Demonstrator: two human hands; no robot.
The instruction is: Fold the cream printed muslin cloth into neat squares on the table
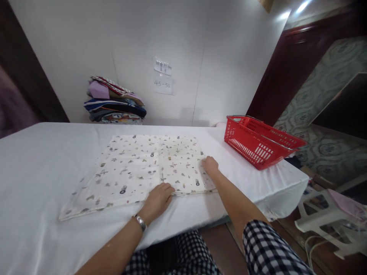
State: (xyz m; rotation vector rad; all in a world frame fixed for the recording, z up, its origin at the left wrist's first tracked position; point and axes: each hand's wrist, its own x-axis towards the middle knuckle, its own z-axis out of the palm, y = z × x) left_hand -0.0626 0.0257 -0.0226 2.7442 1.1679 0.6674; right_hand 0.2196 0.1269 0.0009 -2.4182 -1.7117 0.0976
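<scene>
The printed cloth (137, 164) lies spread on the white-covered tabletop (31, 164), its front edge near the tabletop's front edge. The left hand (158, 196) rests on that front edge and the right hand (210, 166) touches the right side; both have bent fingers, and I cannot tell whether either grips. White cover stretches widely to the left, while a narrower strip separates the cloth from the red basket (258, 143) near the right edge. Folded fabrics (114, 101) stand stacked at the back. On the wall (229, 49), a lower paper (163, 83) reads "45-50"; the upper paper's (163, 66) characters are too blurred to read.
</scene>
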